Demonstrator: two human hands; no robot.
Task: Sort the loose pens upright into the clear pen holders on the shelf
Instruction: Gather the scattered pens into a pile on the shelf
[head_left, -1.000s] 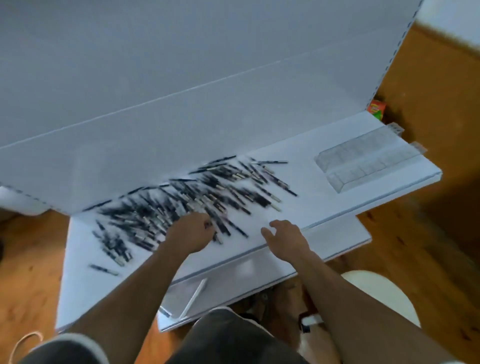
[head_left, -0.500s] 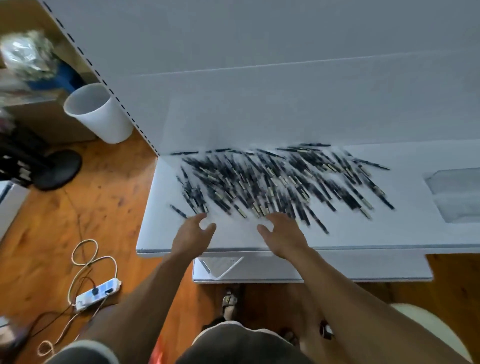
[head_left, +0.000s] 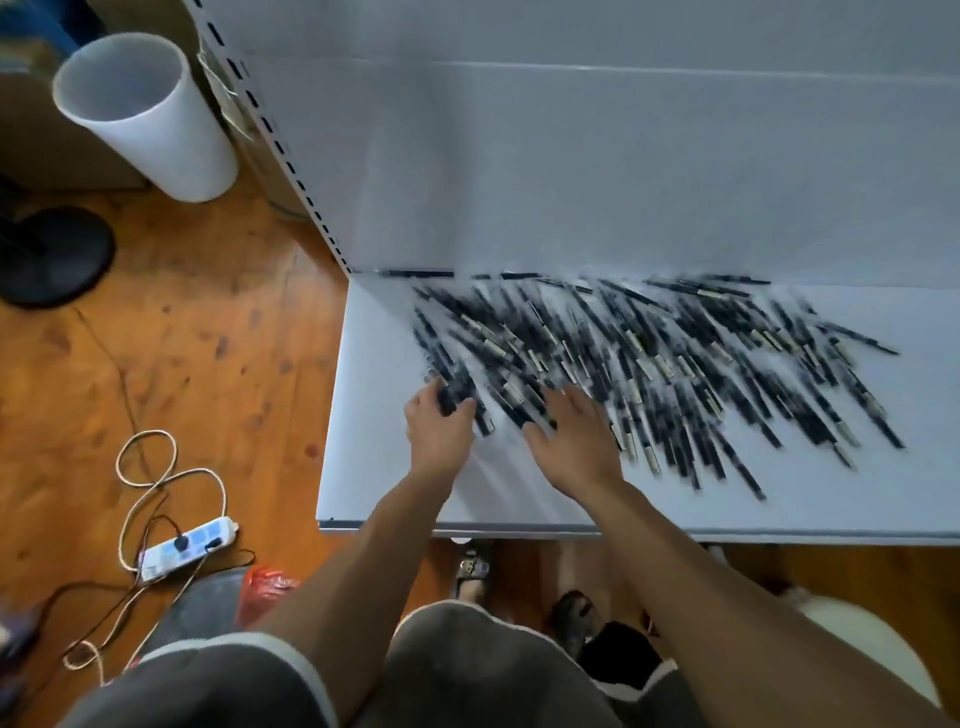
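A wide heap of loose black pens (head_left: 649, 364) lies flat across the white shelf (head_left: 374, 467). My left hand (head_left: 439, 431) sits at the heap's left end with its fingers curled around a small bunch of pens. Beside it, my right hand (head_left: 571, 436) lies flat, fingers spread, on the pens at the heap's near edge. The clear pen holders are out of view.
The shelf's white back panel (head_left: 571, 156) rises behind the pens. On the wooden floor to the left stand a white cylindrical bin (head_left: 150, 119), a black round base (head_left: 52, 254) and a power strip with cables (head_left: 182, 545). A white stool (head_left: 878, 639) is at the lower right.
The view has swung left, so the clear holders have left the frame. Both hands moved forward from the shelf's edge into the pens, and the left hand closed on a bunch.
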